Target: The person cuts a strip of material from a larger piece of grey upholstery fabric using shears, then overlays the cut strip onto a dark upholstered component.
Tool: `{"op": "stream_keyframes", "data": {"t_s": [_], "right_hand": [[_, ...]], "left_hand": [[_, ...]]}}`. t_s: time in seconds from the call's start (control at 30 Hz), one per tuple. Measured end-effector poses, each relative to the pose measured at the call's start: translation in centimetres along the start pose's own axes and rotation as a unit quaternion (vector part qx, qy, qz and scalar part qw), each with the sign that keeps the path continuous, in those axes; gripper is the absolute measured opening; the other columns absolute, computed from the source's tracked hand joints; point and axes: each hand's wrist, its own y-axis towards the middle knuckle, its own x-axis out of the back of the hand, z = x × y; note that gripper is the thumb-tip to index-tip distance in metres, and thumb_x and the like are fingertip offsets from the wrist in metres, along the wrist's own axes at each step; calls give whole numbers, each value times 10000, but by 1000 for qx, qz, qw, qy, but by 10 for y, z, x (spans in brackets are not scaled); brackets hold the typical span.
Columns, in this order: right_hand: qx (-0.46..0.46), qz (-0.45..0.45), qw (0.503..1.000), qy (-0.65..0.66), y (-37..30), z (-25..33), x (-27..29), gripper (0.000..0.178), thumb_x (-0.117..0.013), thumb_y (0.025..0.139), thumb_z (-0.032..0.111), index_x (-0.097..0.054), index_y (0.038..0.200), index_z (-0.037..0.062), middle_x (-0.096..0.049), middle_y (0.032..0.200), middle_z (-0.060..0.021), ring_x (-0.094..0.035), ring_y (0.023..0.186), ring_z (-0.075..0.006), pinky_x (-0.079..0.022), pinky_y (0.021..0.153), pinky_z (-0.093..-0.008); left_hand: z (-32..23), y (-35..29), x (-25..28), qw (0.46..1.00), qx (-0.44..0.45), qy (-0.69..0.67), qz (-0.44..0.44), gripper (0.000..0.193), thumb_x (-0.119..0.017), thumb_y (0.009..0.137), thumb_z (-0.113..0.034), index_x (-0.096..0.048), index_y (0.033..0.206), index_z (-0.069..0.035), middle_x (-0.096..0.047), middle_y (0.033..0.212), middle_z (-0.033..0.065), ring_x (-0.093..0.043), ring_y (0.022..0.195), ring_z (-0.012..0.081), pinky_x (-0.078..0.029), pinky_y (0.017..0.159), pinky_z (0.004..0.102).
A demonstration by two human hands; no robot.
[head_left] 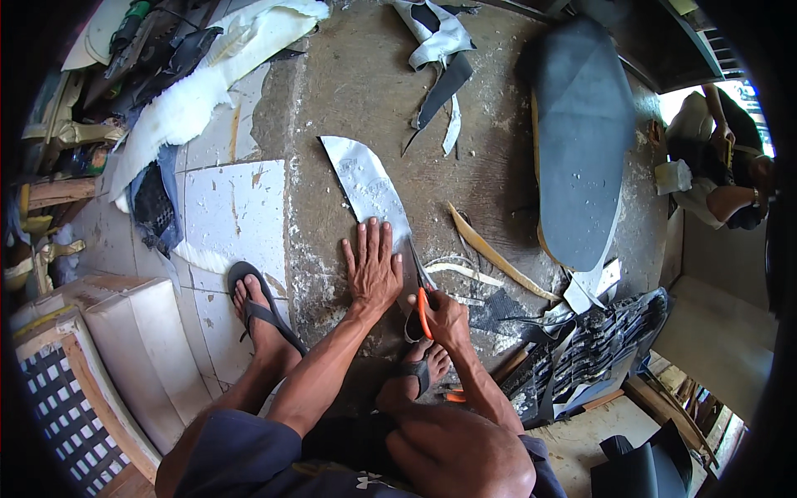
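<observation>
A pale, curved piece of sheet material [365, 184], whitish on its upper face, lies on the worn floor in front of me. My left hand [374, 267] rests flat on its near end with the fingers stretched out. Just to the right, my right hand [445, 319] is closed around the orange handles of a pair of scissors [423, 307]. Their blades point away from me and meet the right edge of the sheet near my left fingertips. Whether the blades are apart is hard to make out.
A long dark padded panel [581, 141] lies at the far right. Material scraps [440, 41], a tan curved strip [498, 253] and a black ridged heap [589, 349] are strewn around. White foam [183, 108] stretches along the left. Another person [718, 158] sits at the right edge.
</observation>
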Motion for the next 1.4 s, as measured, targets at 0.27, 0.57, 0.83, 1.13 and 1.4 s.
{"op": "stream_keyframes", "data": {"t_s": [0.27,0.57,0.83,1.13,1.4], "right_hand": [[7,-20,1000,21,5,1,-5,654,-723,874,604,-735,1004,-37,-725,813,-244,-747,812,-378,-557,740,-451],[11,-8,1000,15,8,6,-5,657,-744,864,592,-731,1031,-44,-736,870,-256,-746,883,-398,-568,782,-455],[-15,-1,1000,18,6,9,-1,686,-723,864,625,-732,1055,-34,-734,877,-265,-741,901,-409,-562,802,-467],[-10,13,1000,10,8,4,1,728,-683,867,673,-726,1026,-36,-720,847,-279,-735,884,-422,-554,787,-473],[-11,22,999,26,7,9,2,706,-687,875,655,-725,1014,-35,-720,844,-272,-734,869,-420,-551,784,-472]], "left_hand": [[-1,7,8,998,22,-57,-29,670,-557,981,-338,-374,1561,-59,-323,1633,169,-297,1499,361,-172,1200,624],[29,104,23,942,252,-101,-198,351,-724,916,-288,-600,1099,-15,-577,1056,206,-576,1050,396,-463,903,485],[35,117,17,922,296,-183,-169,254,-766,895,-245,-624,963,-45,-641,993,145,-635,937,368,-485,823,484],[37,111,20,881,321,-281,-205,165,-780,883,-116,-646,896,-21,-681,870,130,-661,797,281,-503,717,423],[45,112,20,902,314,-239,-173,217,-757,899,-114,-641,1053,-15,-657,1120,179,-649,982,295,-503,818,416]]}}
